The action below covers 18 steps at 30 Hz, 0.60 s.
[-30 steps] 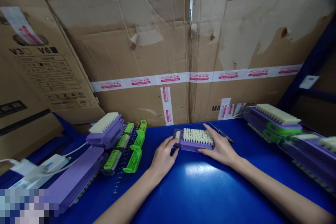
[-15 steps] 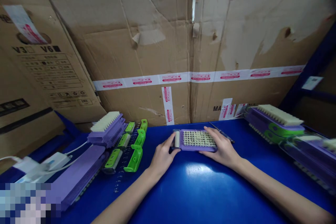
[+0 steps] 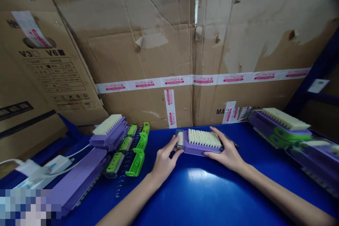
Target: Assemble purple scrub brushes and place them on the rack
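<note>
A purple brush block with cream bristles facing up lies on the blue table, with a small white roller at its left end. My left hand grips that left end, fingers curled against the roller. My right hand wraps round the block's right end, fingers over the far edge. Both hands hold the block low on the table.
Left of my hands lie green clips, green-topped roller pieces, a purple brush and a long purple panel. Stacked purple and green brushes sit at the right. Cardboard boxes wall off the back. A white cabled device lies far left.
The brush block was tipped with its bristles towards me half a second ago and now lies flatter again. Both hands stayed on its ends, shifted slightly right.
</note>
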Motion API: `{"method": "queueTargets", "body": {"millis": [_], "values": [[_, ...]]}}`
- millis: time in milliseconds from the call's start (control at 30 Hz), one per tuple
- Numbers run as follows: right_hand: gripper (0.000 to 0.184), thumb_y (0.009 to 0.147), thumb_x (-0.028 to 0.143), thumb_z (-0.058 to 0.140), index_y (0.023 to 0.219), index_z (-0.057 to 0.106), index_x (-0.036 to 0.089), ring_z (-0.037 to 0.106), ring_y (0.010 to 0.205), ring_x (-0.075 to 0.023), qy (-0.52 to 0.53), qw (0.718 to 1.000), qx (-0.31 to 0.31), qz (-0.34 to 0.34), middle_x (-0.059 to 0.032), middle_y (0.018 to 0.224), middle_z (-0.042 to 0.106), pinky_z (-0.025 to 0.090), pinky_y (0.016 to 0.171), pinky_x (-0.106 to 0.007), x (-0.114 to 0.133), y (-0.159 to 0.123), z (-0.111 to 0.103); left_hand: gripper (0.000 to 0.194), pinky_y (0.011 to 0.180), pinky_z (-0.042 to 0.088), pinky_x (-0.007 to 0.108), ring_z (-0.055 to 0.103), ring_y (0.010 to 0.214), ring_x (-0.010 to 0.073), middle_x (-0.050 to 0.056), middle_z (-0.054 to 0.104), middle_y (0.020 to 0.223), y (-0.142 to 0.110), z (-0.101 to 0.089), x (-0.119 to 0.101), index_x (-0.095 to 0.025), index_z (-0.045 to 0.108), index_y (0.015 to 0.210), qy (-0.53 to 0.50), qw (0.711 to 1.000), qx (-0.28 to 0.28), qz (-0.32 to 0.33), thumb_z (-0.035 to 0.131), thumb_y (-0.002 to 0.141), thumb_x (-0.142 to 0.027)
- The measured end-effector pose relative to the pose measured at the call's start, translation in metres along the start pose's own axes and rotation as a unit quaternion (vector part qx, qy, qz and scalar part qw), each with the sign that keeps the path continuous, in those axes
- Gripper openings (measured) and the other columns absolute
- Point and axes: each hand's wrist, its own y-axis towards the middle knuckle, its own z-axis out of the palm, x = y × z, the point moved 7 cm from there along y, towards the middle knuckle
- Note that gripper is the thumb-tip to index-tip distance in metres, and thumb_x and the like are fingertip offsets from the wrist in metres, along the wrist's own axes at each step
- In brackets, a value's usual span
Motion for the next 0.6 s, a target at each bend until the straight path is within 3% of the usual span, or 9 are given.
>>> {"method": "queueTargets", "body": {"millis": [200,433,600], "values": [[0.081,0.068,0.048,0.071,0.137,0.035,0.022,0.056,0.115,-0.0308,0.034,0.998,0.021,0.048,-0.0123,0.128,0.056,0.046,0.096,-0.048,-0.002,0.003,0.004,0.085,0.096,0.051,0.038,0.056,0.115,0.0251,0.013,0.054,0.131,-0.002,0.004,-0.005,-0.021,0.033,0.139,0.081,0.995,0.014,0.048,0.077,0.067,-0.026],[0.082,0.067,0.049,0.07,0.136,0.036,0.02,0.06,0.107,-0.029,0.094,0.985,0.056,0.134,-0.0105,0.119,0.061,0.048,0.091,-0.044,0.005,0.001,0.016,0.071,0.081,0.058,0.035,0.068,0.094,0.0236,0.013,0.065,0.115,-0.003,-0.005,-0.004,-0.019,0.033,0.139,0.186,0.98,-0.045,0.059,0.067,0.078,-0.031],[0.082,0.066,0.048,0.07,0.135,0.037,0.02,0.06,0.105,-0.0281,0.104,0.981,0.061,0.152,-0.0093,0.116,0.063,0.047,0.092,-0.043,0.005,0.001,0.016,0.067,0.069,0.059,0.033,0.07,0.081,0.0234,0.013,0.069,0.105,-0.003,-0.009,-0.011,-0.018,0.031,0.14,0.224,0.965,-0.061,0.119,0.063,0.081,-0.028]]}}
